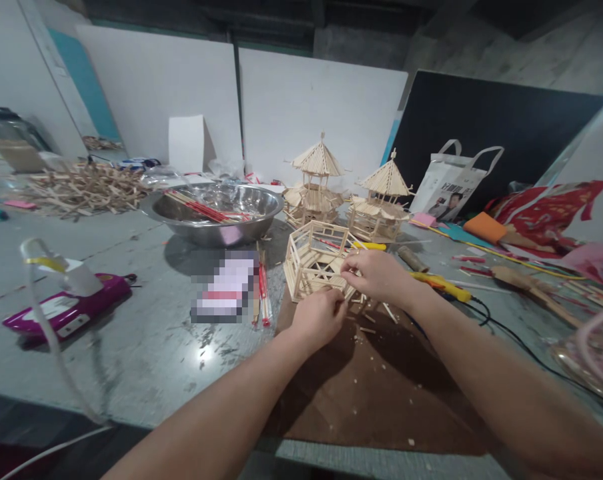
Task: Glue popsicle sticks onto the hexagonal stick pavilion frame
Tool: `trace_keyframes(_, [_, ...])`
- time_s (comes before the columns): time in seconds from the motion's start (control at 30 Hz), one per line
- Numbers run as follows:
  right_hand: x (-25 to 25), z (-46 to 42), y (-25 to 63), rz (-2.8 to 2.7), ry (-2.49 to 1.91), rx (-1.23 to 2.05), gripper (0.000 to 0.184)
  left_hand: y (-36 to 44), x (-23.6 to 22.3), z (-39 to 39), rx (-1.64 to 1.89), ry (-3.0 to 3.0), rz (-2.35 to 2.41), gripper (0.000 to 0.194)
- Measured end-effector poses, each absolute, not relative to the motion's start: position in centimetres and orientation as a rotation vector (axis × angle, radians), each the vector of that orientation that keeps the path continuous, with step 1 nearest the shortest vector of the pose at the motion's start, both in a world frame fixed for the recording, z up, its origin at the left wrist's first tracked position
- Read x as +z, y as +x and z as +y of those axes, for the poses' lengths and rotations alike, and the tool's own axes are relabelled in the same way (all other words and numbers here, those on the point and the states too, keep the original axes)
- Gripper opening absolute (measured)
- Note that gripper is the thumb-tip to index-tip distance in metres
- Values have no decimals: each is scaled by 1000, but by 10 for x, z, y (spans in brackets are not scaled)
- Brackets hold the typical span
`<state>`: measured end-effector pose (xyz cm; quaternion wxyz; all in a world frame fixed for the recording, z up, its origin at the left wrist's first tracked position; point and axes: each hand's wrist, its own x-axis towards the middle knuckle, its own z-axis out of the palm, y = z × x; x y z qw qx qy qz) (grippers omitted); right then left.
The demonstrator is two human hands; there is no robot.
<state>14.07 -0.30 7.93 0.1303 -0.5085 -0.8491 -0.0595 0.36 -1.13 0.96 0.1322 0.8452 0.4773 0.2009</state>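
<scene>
Dim overall; white glare on tabletop point(156, 380); dark shadows across brown mat point(381, 413); edges stretched.

We've got a grey, smooth-topped table point(151, 360) w/ scuffs & scraps. Far L: loose heap of pale wood strips point(89, 190); nearer us, a glossy purple power strip point(101, 297). Mid: wide round stainless-steel basin point(191, 230); in front of it, a flat rectangular item point(226, 287), pixelated so we can't ID it, beside slim red-&-clear plastic packets point(264, 293). Near edge: brown flat mat point(381, 413) w/ an open hexagonal pale-wood frame point(305, 281). Back: two pale-wood pavilion models w/ pointed roofs point(314, 200), & R of them a white printed carrier bag point(444, 183).
</scene>
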Motion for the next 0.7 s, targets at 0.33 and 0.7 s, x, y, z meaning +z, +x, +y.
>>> trace_keyframes(0.33, [72, -5, 147, -2419, -1411, -27, 21, 3, 12, -12, 585, 2471, 1413, 25])
trace_keyframes(0.7, [52, -4, 160, -2208, -1157, 31, 14, -4, 29, -19, 970, 2286, 1710, 25])
